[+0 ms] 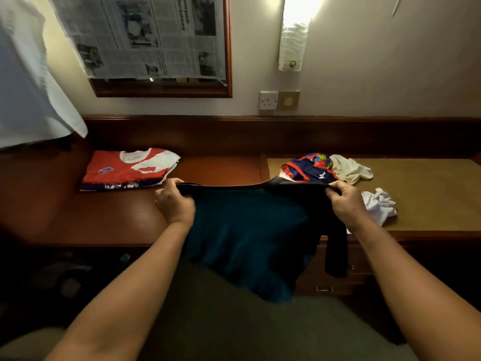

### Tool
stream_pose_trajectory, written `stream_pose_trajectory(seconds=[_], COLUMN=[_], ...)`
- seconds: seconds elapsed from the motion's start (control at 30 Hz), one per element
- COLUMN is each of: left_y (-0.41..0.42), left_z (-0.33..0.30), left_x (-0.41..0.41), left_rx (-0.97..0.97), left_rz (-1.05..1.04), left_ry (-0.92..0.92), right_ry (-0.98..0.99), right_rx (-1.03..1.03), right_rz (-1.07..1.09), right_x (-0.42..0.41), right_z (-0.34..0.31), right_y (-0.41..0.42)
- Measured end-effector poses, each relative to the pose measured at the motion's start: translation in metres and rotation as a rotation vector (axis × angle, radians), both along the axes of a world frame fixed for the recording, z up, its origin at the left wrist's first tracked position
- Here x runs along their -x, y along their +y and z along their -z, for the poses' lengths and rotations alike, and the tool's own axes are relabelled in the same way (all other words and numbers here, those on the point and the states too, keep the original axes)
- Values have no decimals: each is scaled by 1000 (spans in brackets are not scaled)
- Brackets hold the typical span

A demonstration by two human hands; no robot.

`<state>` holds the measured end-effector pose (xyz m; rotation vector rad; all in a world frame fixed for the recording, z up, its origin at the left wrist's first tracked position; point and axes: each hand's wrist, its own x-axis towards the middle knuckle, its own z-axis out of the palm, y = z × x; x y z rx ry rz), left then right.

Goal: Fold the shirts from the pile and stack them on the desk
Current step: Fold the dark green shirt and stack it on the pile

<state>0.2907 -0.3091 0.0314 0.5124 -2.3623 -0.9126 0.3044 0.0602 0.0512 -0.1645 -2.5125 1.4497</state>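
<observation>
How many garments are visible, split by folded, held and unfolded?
Folded, stacked at left on the desk: 2 (red and white shirt on top, purple and white shirt beneath)
Held up by left hand and right hand: 1 (dark teal shirt)
Unfolded at right: 3 (navy and red printed shirt, cream shirt, crumpled white shirt)
Total: 6

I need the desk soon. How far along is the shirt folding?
Partly done. A folded stack, red shirt on top, sits at the desk's left. In hand: the left hand and right hand hold a dark teal shirt stretched by its top edge, not yet folded. Left: the pile on the right, plus a crumpled white piece.
</observation>
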Motion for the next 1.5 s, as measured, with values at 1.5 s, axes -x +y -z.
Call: stream_pose_trajectory(seconds=[1.5], left_y=[-182], left_z=[54], left_x=[363], left_rx=[117], left_rz=[375], left_ry=[-651], right_ry=[-494], right_rx=[-421], right_rz=[-98], right_x=[382], right_z=[69], right_y=[-116])
